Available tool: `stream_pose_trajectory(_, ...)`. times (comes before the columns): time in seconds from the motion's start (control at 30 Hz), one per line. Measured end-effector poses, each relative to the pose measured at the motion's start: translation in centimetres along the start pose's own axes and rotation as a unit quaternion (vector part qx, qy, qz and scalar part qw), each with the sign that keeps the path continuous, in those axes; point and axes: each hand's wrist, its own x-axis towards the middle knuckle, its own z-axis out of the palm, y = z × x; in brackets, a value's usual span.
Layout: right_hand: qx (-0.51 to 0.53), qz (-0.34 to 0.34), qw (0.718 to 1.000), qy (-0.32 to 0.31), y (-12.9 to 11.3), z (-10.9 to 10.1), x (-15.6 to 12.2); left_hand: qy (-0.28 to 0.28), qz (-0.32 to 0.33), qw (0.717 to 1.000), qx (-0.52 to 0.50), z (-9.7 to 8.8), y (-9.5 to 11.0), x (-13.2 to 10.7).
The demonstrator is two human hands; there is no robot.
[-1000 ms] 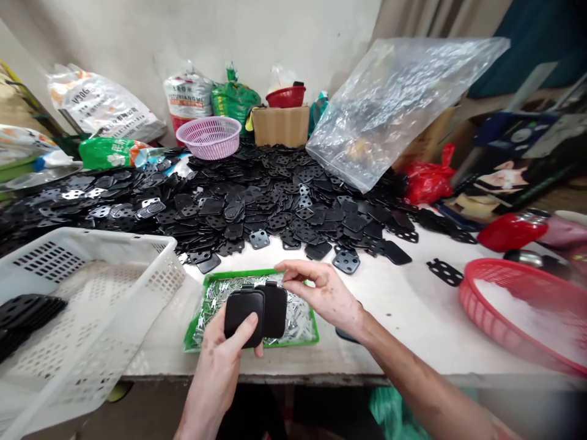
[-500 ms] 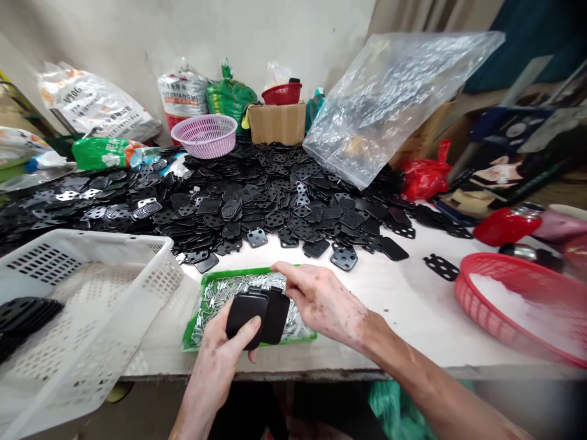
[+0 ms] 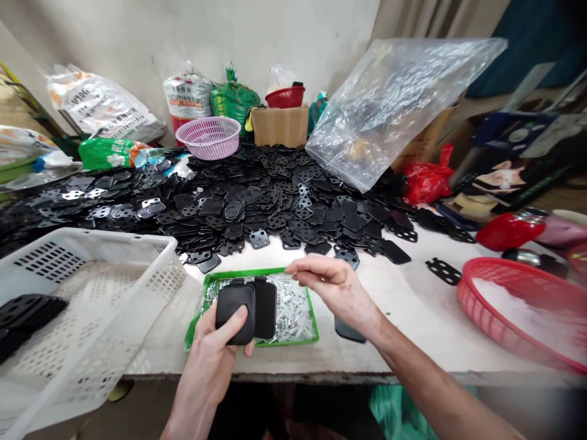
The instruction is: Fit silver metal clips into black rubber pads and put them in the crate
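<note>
My left hand holds a black rounded-square plate with the thumb across its face. A second black plate stands overlapped behind it, both over a green tray of small silver metal pins. My right hand hovers above the tray's right corner, fingertips close together. No object shows in them, though a tiny pin could be hidden. Under that wrist, a black plate lies on the white table.
A large heap of black perforated plates covers the table behind the tray. A white slotted plastic crate stands at left, a red basket with white material at right. A clear plastic bag, a pink basket and sacks stand at the back.
My right hand has moved rightward, away from the plates, and my left hand has shifted slightly left with them. More silver pins now show in the tray.
</note>
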Motion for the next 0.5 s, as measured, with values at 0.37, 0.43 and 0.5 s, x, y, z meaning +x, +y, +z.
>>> stream_pose_trajectory(0.37,0.098,0.056,0.987,0.118,1.0,1.9,-0.6,-0.03,0.039,0.999,0.013,2.0,-1.3,-0.7)
stream_pose_trajectory(0.43,0.09,0.068,0.987,0.111,1.0,1.8,-0.8,-0.012,0.068,0.996,0.052,2.0,-1.6,-0.7)
stream_pose_trajectory(0.5,0.089,0.08,0.987,0.107,1.1,1.8,-1.0,0.007,0.091,0.992,0.091,1.9,-1.8,-0.6)
